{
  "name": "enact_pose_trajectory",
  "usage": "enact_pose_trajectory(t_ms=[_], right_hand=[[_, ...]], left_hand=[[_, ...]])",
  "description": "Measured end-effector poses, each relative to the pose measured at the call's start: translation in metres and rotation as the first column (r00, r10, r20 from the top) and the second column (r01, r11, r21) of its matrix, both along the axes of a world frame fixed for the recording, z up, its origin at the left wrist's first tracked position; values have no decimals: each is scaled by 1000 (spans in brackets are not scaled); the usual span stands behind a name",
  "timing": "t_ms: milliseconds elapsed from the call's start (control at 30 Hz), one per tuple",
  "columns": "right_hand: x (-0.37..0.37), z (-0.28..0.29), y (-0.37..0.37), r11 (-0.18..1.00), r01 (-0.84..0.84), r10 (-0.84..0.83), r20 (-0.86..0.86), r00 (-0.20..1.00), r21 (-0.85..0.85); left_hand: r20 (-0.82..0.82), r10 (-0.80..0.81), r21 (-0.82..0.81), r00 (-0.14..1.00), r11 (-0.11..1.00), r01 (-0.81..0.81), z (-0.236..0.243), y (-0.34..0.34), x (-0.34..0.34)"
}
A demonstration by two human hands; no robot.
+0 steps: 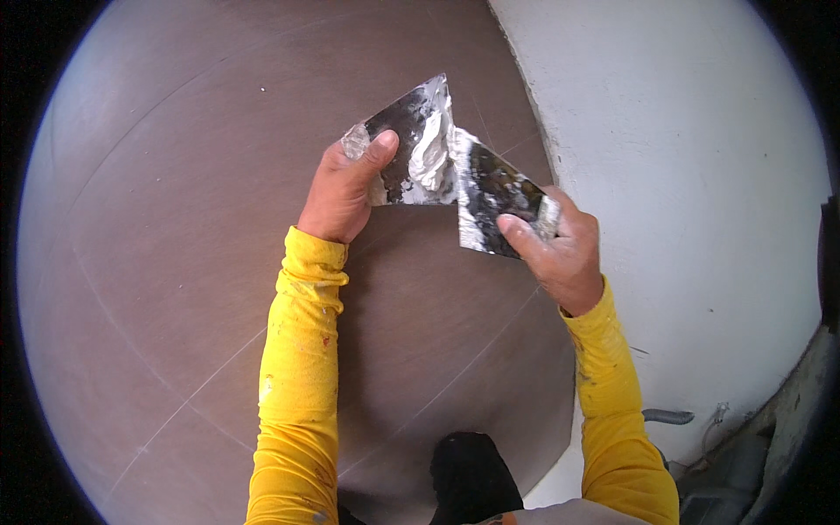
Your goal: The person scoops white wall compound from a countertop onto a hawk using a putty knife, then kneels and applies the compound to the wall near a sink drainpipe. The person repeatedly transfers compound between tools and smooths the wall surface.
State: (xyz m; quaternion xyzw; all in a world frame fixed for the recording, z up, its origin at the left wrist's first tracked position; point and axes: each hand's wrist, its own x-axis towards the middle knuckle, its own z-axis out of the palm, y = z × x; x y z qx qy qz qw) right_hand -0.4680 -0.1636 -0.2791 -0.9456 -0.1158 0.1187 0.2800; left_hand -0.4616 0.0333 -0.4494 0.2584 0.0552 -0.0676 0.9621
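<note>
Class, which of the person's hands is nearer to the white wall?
Right. The right hand, gripping a putty blade, is beside the white wall; the left hand is farther away over the brown floor.

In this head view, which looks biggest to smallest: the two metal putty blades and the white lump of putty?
1-2. Left blade and right blade: about alike, both partly covered by hands.
3. Putty lump, clearly smallest.

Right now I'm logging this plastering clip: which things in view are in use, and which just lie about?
In use:
left hand
right hand
left putty blade
right putty blade
white putty

Lying about:
grey hose
brown tiled floor
white wall
</note>
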Motion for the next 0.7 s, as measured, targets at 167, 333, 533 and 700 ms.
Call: enact_pose_trajectory(t_ms=[167,333,533,700], right_hand=[[3,-19,-3,996,-34,49,179,983,-84],[56,6,-81,915,140,50,452,891,-378],[101,-38,-207,786,247,-131,237,963,-567],[104,-61,-245,615,296,-170,244,955,-731]], left_hand=[[-25,-46,67,999,997,47,0,1,-6],[-4,4,-15,1000,1000,-4,-9,1,-7],[-30,11,-13,999,1000,-12,-19,4,-6],[-1,21,-8,1000,1000,-21,-14,3,-1]])
